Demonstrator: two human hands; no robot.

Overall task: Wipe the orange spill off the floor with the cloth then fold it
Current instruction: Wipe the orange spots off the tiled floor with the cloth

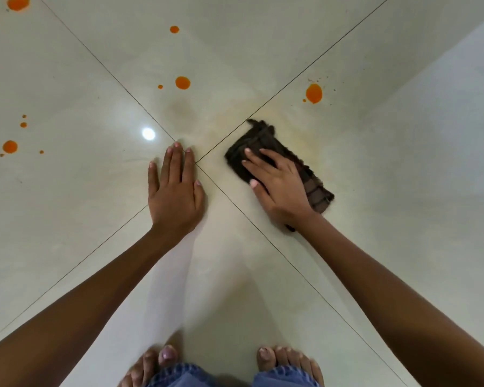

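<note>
A dark brown checked cloth [259, 142], folded into a narrow strip, lies on the pale tiled floor right of centre. My right hand [277, 182] presses flat on top of it, fingers spread and pointing up-left. My left hand [175, 191] rests palm down on the bare floor just left of the tile joint, holding nothing. Orange spill drops dot the floor: one beyond the cloth [314, 93], one at centre top [182, 82], a smaller one farther off [174, 29], a large one at the top left corner [18, 2] and a cluster at the left [10, 146]. A faint yellowish smear surrounds the cloth.
Dark grout lines cross at a tile joint [196, 163] between my hands. My bare feet [280, 358] and jean hems [179, 375] sit at the bottom edge. A ceiling light reflects off the floor [148, 133]. A white wall base [444, 79] runs along the right.
</note>
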